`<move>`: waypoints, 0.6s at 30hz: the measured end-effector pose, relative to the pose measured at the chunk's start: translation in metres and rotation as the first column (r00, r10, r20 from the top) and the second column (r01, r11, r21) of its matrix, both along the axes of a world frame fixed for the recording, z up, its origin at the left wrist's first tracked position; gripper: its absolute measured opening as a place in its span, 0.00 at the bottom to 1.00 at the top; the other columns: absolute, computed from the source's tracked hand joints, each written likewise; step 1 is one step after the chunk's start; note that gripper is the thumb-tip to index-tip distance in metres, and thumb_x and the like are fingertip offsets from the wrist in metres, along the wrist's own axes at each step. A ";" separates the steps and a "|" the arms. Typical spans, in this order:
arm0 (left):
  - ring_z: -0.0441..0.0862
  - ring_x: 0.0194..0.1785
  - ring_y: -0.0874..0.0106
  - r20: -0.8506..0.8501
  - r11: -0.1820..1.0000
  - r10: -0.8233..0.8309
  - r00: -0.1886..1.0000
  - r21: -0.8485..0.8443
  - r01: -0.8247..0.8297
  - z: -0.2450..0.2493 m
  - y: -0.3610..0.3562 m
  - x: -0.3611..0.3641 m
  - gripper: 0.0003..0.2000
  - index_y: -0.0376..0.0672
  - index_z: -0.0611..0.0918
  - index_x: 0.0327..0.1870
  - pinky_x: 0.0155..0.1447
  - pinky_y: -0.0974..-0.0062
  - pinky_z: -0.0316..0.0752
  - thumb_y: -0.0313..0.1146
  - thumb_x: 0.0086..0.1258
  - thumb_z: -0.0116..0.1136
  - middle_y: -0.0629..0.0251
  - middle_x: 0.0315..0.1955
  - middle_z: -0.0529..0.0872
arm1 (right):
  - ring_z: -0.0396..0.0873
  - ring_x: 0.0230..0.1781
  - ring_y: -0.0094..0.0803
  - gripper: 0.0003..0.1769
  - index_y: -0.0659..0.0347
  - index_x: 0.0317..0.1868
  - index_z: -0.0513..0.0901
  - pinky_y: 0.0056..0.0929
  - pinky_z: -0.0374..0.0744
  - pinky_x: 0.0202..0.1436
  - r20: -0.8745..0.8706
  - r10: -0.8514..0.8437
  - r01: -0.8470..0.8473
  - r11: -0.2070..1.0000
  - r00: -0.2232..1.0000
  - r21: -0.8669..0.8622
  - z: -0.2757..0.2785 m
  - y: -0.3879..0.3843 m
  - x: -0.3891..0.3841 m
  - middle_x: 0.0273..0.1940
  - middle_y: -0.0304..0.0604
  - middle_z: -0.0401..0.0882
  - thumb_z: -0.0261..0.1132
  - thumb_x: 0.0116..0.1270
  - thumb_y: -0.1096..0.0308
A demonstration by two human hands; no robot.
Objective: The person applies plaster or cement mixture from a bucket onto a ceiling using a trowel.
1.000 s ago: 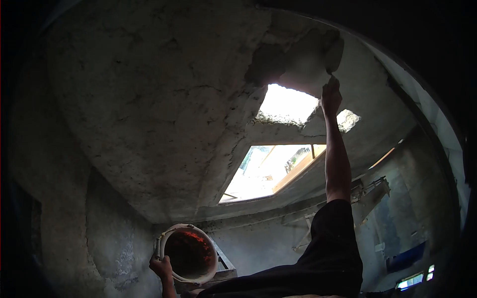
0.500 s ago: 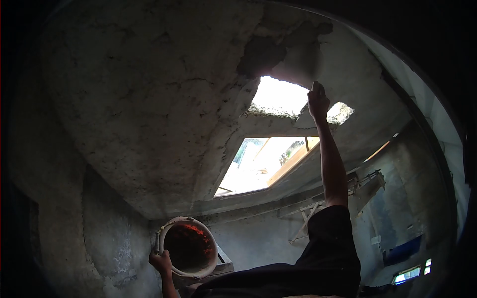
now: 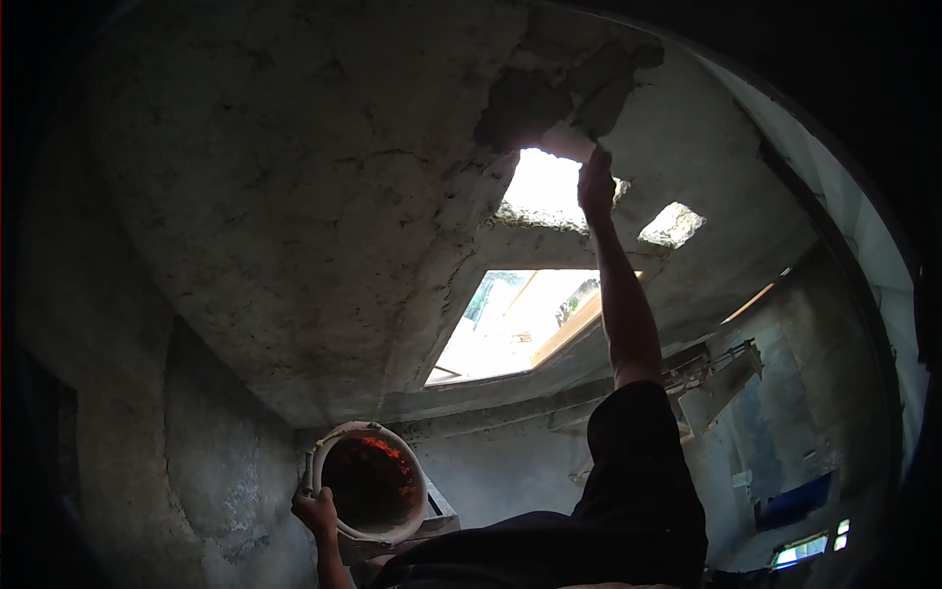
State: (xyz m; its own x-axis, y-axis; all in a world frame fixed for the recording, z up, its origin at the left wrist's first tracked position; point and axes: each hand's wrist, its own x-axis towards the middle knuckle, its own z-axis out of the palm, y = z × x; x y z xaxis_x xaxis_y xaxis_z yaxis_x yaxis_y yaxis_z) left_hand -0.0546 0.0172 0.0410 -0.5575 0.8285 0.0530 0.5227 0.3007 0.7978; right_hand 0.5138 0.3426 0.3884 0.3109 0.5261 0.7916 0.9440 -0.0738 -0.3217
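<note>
Two hands of ours show as we look up at a rough concrete ceiling (image 3: 294, 196). Our right hand (image 3: 596, 185) is stretched high on a bare arm with a dark sleeve, and it meets the upper edge of a ragged hole (image 3: 545, 191) where daylight glares through. Against that glare the hand is a dark shape, its fingers bunched together and pointing up. Whether they pinch a tool we cannot tell, though a pale flat shape (image 3: 567, 142) sits just above the fingertips. Beside it on the ceiling lies a darker patch (image 3: 530, 106). Our left hand (image 3: 316, 510) is low at the bottom of the view, its fingers curled tight around the rim of a bucket (image 3: 368, 481). The bucket is tilted so that its round mouth faces us, and the inside is dark with reddish streaks. A smaller hole (image 3: 672, 224) opens to the right of our raised arm. A larger rectangular opening (image 3: 515, 324) lies below the ragged one, well apart from the bucket. Wooden framing (image 3: 721, 378) stands against the far wall (image 3: 491, 476).
</note>
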 end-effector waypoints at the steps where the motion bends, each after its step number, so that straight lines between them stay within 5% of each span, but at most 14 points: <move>1: 0.78 0.28 0.48 0.007 1.000 0.002 1.000 -0.021 -0.002 -0.001 -0.001 0.000 0.09 0.32 0.76 0.24 0.37 0.56 0.72 0.27 0.40 0.55 0.47 0.21 0.79 | 0.79 0.35 0.56 0.28 0.64 0.61 0.63 0.45 0.77 0.39 0.243 0.000 -0.030 0.992 0.970 0.119 -0.023 -0.002 0.011 0.36 0.61 0.79 0.59 0.65 0.60; 2: 0.78 0.28 0.48 0.008 1.000 0.002 1.000 -0.025 -0.002 0.001 -0.002 0.001 0.09 0.32 0.76 0.24 0.37 0.56 0.72 0.27 0.40 0.55 0.47 0.21 0.79 | 0.79 0.36 0.57 0.30 0.63 0.63 0.61 0.46 0.77 0.41 0.177 0.135 -0.160 0.978 0.975 0.137 -0.044 -0.010 0.015 0.42 0.62 0.78 0.62 0.62 0.68; 3: 0.78 0.28 0.48 -0.018 1.000 0.003 1.000 -0.011 -0.003 0.004 0.000 0.002 0.09 0.32 0.76 0.24 0.37 0.56 0.72 0.28 0.40 0.55 0.47 0.21 0.79 | 0.79 0.38 0.58 0.32 0.65 0.63 0.59 0.48 0.77 0.41 0.314 0.176 -0.239 0.955 0.933 0.175 -0.063 -0.012 0.023 0.43 0.62 0.77 0.63 0.60 0.71; 6: 0.78 0.29 0.46 -0.032 1.000 0.020 0.999 -0.002 -0.020 0.001 -0.005 0.000 0.10 0.31 0.76 0.24 0.37 0.56 0.71 0.29 0.41 0.56 0.46 0.22 0.79 | 0.77 0.43 0.60 0.22 0.63 0.57 0.65 0.47 0.76 0.41 -0.023 0.181 -0.180 0.983 0.983 0.019 -0.102 -0.080 -0.016 0.41 0.62 0.77 0.57 0.66 0.63; 7: 0.78 0.30 0.45 -0.042 1.000 0.004 0.999 -0.001 -0.004 0.012 -0.004 0.002 0.11 0.31 0.76 0.25 0.37 0.56 0.71 0.29 0.41 0.56 0.45 0.22 0.79 | 0.81 0.32 0.52 0.23 0.64 0.56 0.66 0.41 0.77 0.33 -0.015 0.154 -0.153 0.988 0.988 0.025 -0.131 -0.096 -0.016 0.35 0.58 0.79 0.59 0.66 0.62; 8: 0.78 0.30 0.45 -0.053 1.000 -0.012 0.999 -0.007 0.012 0.020 -0.005 0.001 0.11 0.31 0.76 0.25 0.38 0.55 0.71 0.29 0.42 0.56 0.44 0.22 0.79 | 0.80 0.22 0.37 0.23 0.64 0.55 0.67 0.32 0.76 0.25 -0.608 0.117 -0.221 0.970 0.785 -0.098 -0.133 -0.131 -0.049 0.30 0.51 0.79 0.61 0.65 0.61; 9: 0.78 0.30 0.44 -0.009 0.999 -0.032 0.999 -0.006 0.032 0.022 -0.004 0.000 0.12 0.31 0.76 0.26 0.38 0.55 0.71 0.30 0.42 0.56 0.44 0.22 0.79 | 0.76 0.16 0.25 0.23 0.63 0.55 0.67 0.25 0.74 0.20 -0.705 0.269 -0.325 0.944 0.656 0.057 -0.159 -0.161 -0.060 0.26 0.44 0.78 0.63 0.64 0.61; 12: 0.81 0.30 0.48 0.005 0.997 -0.080 0.997 0.014 0.080 0.020 -0.007 -0.003 0.11 0.32 0.79 0.29 0.38 0.57 0.73 0.30 0.45 0.59 0.47 0.22 0.81 | 0.73 0.18 0.20 0.22 0.62 0.53 0.68 0.22 0.71 0.17 -0.751 0.307 -0.419 0.907 0.585 0.044 -0.223 -0.245 -0.103 0.24 0.37 0.75 0.64 0.63 0.62; 14: 0.80 0.26 0.58 0.064 0.997 -0.080 0.995 0.006 0.080 0.004 -0.010 -0.005 0.13 0.31 0.80 0.30 0.37 0.60 0.74 0.32 0.48 0.62 0.51 0.20 0.81 | 0.72 0.17 0.19 0.17 0.61 0.49 0.71 0.21 0.71 0.17 -0.885 0.236 -0.503 0.864 0.402 0.002 -0.238 -0.308 -0.145 0.25 0.36 0.74 0.63 0.63 0.65; 15: 0.81 0.40 0.48 0.167 0.987 -0.129 0.978 -0.076 0.143 0.029 -0.009 -0.004 0.18 0.29 0.81 0.36 0.46 0.56 0.74 0.34 0.47 0.65 0.43 0.33 0.83 | 0.72 0.17 0.19 0.17 0.61 0.49 0.71 0.21 0.71 0.17 -0.905 0.184 -0.527 0.848 0.383 -0.050 -0.241 -0.331 -0.159 0.25 0.36 0.74 0.63 0.63 0.65; 17: 0.82 0.44 0.51 0.176 0.983 -0.185 0.967 0.024 0.184 0.030 -0.007 -0.004 0.21 0.31 0.80 0.44 0.50 0.60 0.74 0.32 0.49 0.64 0.48 0.38 0.84 | 0.70 0.16 0.19 0.13 0.61 0.46 0.73 0.21 0.71 0.17 -0.867 -0.170 -0.486 0.771 0.468 -0.413 -0.244 -0.370 -0.184 0.25 0.35 0.74 0.61 0.63 0.67; 18: 0.82 0.45 0.52 0.156 0.981 -0.196 0.968 0.046 0.191 0.029 -0.006 -0.005 0.21 0.31 0.80 0.46 0.51 0.62 0.74 0.31 0.49 0.64 0.47 0.40 0.84 | 0.70 0.16 0.18 0.10 0.62 0.43 0.74 0.20 0.71 0.16 -0.868 -0.207 -0.509 0.739 0.451 -0.441 -0.244 -0.386 -0.196 0.24 0.34 0.73 0.59 0.63 0.68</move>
